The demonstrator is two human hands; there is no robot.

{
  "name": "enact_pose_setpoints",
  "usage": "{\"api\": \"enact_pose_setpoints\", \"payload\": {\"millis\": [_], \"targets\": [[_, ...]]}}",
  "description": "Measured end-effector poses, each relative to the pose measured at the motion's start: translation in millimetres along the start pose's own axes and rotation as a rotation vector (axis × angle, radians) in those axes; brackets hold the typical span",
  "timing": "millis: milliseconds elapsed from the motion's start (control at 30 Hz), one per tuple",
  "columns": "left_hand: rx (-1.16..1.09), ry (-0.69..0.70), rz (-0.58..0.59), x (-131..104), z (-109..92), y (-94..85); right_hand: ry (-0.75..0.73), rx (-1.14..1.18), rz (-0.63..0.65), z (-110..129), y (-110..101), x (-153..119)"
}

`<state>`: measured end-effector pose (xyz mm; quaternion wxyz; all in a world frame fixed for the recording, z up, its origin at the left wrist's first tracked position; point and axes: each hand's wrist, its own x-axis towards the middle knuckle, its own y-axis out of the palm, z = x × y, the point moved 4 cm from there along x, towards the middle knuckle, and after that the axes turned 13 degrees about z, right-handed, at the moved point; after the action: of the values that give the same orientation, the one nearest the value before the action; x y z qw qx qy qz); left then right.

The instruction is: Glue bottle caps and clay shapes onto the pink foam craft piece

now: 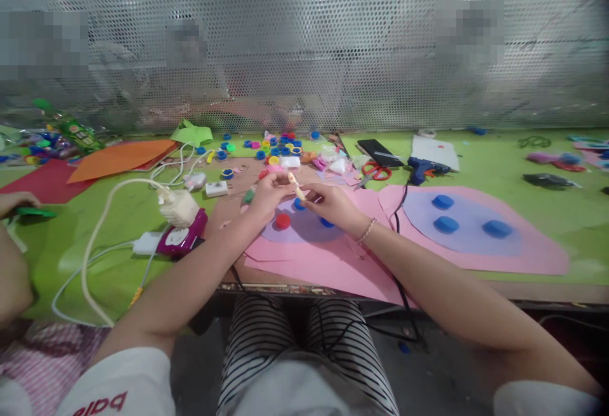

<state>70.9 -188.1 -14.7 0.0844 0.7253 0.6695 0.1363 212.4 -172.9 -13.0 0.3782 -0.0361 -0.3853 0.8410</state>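
My left hand point(270, 193) and my right hand point(332, 203) meet over the pink paper point(328, 270), both with fingers pinched. Between them is a small, slim, pale-yellow piece point(295, 186), its exact kind too small to make out. Each hand appears to grip one end of it. Beneath lies a purple paper shape point(276, 234) on the pink sheet. On it sit a red bottle cap point(283, 221) and two blue caps, one blue cap point(327, 222) partly covered by my right hand.
Rightward lie red-handled scissors point(377, 171), a black phone point(379, 152), a blue glue gun point(422, 170) and another pink-purple paper point(542, 257) with blue caps. Left are a purple power strip point(183, 235), cables and another person's hand point(19, 200). Loose bottle caps point(284, 149) lie behind.
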Motion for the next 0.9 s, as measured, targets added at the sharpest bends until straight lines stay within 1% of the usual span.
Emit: {"api": "enact_pose_setpoints", "payload": {"millis": [167, 267, 433, 667, 733, 833, 900], "targets": [[0.052, 0.057, 0.036, 0.2, 1.7, -0.4, -0.004, 0.021, 0.037, 8.6, 1.9, -2.8], [0.063, 0.064, 0.054, -0.6, 3.3, 1.0, -0.003, -0.018, 0.027, 10.8, 1.5, -4.0], [0.059, 0.093, 0.127, 1.2, 6.3, 3.3, 0.008, -0.109, -0.003, 7.2, 0.0, -3.9], [0.153, 0.083, 0.116, 2.6, 8.0, 1.0, 0.028, -0.198, 0.023, 3.5, -0.6, -2.9], [0.147, 0.08, 0.086, 2.9, 5.8, -0.5, 0.076, -0.203, 0.005, -1.9, -5.9, -2.5], [0.178, 0.101, -0.039, 5.2, 0.7, -9.2, 0.207, -0.165, -0.046, -13.5, -19.2, -2.7], [0.218, 0.146, -0.115, 8.0, -3.2, -17.1, 0.294, -0.195, -0.029, -19.2, -26.2, -3.2]]}}
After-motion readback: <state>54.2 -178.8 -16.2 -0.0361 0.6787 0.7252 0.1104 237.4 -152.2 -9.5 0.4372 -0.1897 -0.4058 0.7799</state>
